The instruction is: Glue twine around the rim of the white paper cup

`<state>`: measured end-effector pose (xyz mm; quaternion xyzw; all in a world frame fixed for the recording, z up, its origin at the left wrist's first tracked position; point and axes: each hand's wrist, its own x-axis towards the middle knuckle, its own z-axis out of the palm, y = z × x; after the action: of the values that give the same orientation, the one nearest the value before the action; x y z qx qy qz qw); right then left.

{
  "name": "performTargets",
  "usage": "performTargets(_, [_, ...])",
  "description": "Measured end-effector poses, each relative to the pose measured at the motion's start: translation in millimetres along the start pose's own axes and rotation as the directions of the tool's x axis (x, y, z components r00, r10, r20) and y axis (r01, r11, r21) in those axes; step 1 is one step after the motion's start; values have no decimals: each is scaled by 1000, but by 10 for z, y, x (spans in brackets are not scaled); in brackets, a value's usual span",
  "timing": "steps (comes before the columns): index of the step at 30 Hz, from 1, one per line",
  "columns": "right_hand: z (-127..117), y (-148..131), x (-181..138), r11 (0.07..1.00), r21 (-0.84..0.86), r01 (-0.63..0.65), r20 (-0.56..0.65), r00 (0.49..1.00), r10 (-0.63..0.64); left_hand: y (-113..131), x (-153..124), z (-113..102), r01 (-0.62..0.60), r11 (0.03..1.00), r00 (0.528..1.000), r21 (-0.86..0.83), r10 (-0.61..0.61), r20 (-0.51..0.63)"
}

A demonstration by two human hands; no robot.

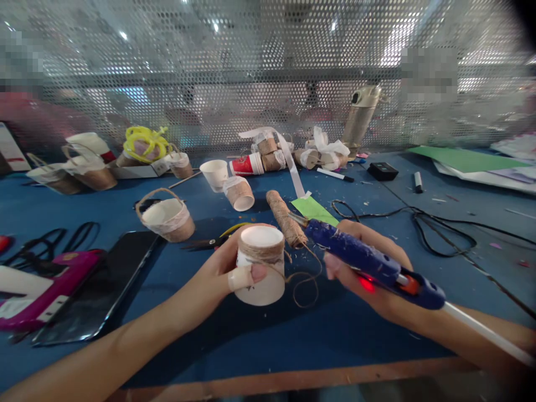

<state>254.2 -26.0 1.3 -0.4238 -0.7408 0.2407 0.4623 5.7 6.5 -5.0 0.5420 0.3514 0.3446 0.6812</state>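
In the middle of the head view, my left hand is wrapped round a white paper cup, with a bandage-like strip on the thumb. Several turns of brown twine circle the cup near one end, and a loose loop of twine trails off its right side. The spool of twine lies just behind. My right hand grips a blue hot glue gun, its nozzle pointing left towards the spool, apart from the cup. A red light glows on the gun, and a white glue stick sticks out of its rear.
A small twine-trimmed basket, scissors and a phone lie to the left. Paper cups, wrapped cups and a white ribbon stand behind. Black cable crosses the right. A perforated metal screen closes off the back.
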Motion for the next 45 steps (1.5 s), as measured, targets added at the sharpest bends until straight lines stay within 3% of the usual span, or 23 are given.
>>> performTargets(2, [46,-14,-2,997,76,3,29,1000,-5,-30,9,41,-29,999,998,28,30,-46])
performTargets(8, [159,21,-8,979,205,-1,128,991,-26,-46,20,146,-65,994,997,86,69,-40])
performTargets(16, [193,45,-65,976,212,-48,116,993,23,-27,12,199,-57,991,997,117,64,-51])
performTargets(23, [150,-27,-54,971,237,-43,22,999,39,-22,13,181,-63,982,996,178,72,-48])
performTargets(33, [149,26,-26,959,245,-141,48,990,134,-11,8,167,-65,965,996,254,79,-47])
performTargets(45, [155,9,17,909,331,-253,107,967,231,-10,17,157,0,980,1000,197,6,-28])
